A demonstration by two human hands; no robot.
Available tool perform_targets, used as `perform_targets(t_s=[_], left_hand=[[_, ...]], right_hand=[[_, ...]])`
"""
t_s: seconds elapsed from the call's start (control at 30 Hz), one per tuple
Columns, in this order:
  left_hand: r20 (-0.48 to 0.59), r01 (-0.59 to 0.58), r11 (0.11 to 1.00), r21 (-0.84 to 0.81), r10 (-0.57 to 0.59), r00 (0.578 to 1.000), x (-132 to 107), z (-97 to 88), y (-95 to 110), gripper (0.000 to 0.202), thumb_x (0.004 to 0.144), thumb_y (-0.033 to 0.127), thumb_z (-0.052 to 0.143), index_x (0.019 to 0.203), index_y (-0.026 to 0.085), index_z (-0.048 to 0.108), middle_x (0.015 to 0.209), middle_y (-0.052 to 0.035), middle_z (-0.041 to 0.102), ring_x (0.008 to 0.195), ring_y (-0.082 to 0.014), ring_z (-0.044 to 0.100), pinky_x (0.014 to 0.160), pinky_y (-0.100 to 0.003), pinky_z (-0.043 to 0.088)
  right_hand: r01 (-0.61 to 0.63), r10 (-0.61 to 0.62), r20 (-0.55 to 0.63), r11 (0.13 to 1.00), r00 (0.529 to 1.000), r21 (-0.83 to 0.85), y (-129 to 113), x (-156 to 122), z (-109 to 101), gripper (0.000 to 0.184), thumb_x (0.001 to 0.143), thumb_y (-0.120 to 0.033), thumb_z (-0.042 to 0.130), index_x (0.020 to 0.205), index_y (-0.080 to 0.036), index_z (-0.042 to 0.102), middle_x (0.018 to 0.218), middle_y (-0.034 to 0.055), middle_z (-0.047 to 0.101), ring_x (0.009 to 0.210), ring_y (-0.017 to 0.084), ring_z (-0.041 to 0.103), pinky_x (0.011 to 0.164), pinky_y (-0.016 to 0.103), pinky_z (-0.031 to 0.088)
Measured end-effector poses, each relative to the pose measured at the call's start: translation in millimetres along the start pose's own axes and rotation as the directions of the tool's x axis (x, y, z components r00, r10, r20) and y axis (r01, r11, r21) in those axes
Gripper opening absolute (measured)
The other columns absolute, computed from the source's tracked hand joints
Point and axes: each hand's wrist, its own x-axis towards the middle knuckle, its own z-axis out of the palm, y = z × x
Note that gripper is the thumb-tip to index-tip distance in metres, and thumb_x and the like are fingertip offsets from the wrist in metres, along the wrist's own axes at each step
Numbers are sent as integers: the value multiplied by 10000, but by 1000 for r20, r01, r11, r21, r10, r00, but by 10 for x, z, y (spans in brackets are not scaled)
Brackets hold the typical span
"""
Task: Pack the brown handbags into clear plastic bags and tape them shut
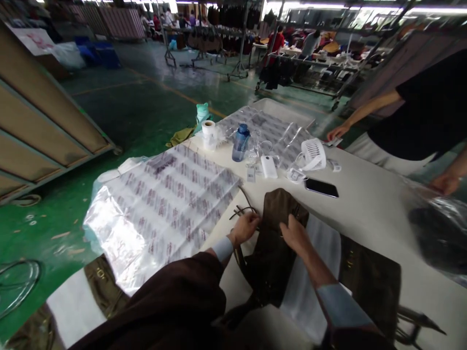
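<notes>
Factory worktable [368, 218], left grip [244, 229] pinching dark straps [242, 210], right grip [295, 234] pinching brown bag [272, 257]

Dark brown bag [272, 253], clear plastic [160, 214], mauve print

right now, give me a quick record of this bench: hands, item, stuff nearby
left hand: at the dark strap
right hand: fingers on the dark brown bag
nearby: printed clear plastic bag, blue water bottle, black smartphone, white mini fan
surface: white table
co-worker: hand at the table edge
</notes>
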Motion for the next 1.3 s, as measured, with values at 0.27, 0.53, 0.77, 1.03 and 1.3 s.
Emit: perform_targets(t_s=[0.27, 0.53, 0.77, 1.03, 1.3], left_hand=[[165, 104, 945, -310, -54, 985, 734, 328, 23, 564, 807, 430, 559, 1267, 118, 459, 1112, -128, 614, 991, -186, 590, 870, -315, 451], [15, -6, 983, 183, 3, 1000, 901, 482, 234, 308, 884, 295, 461, 1121, 110, 532, 1029, -140, 633, 939, -221, 623, 842, -346, 481], [-111, -2, 907, 420, 53, 992, 931, 244, 79, 281, 837, 125, 478, 1115, 130, 521, 1173, -165, 548, 1110, -262, 540, 957, -434, 394], [-6, -172, 890, 423, 192, 981, 920, 107, 198, 360, 835, 398, 530, 1072, 129, 550, 954, -85, 637, 851, -184, 621, 781, -291, 476], [-187, 7, 696, 718, 184, 965, 1008, 519, 306, 299, 914, 346, 375, 1035, 112, 518, 1074, -199, 592, 970, -275, 614, 788, -362, 470]], right_hand=[[29, 3, -115, 961, 993, 274, 227, -345, -274, 493, 792, -398, 401, 1192, -116, 458, 1112, 171, 603, 1061, 269, 562, 873, 336, 439], [-82, 84, -94, 996, 992, 24, -47, -414, -379, 502, 845, -331, 376, 1291, -101, 393, 962, 153, 657, 862, 258, 630, 731, 331, 441], [-10, 12, 51, 999, 999, -40, -503, 25, 152, 610, 863, -279, 396, 1398, -37, 229, 971, 169, 665, 899, 246, 640, 789, 329, 458], [156, -165, 13, 951, 986, 266, -267, 193, 739, 499, 899, -208, 326, 1375, -63, 299, 1118, 168, 619, 1021, 212, 600, 892, 334, 448], [-89, 128, -515, 991, 848, 99, 1036, -326, 58, 382, 871, -293, 435, 1213, -153, 528, 1253, 132, 522, 1175, 244, 453, 995, 415, 358]])
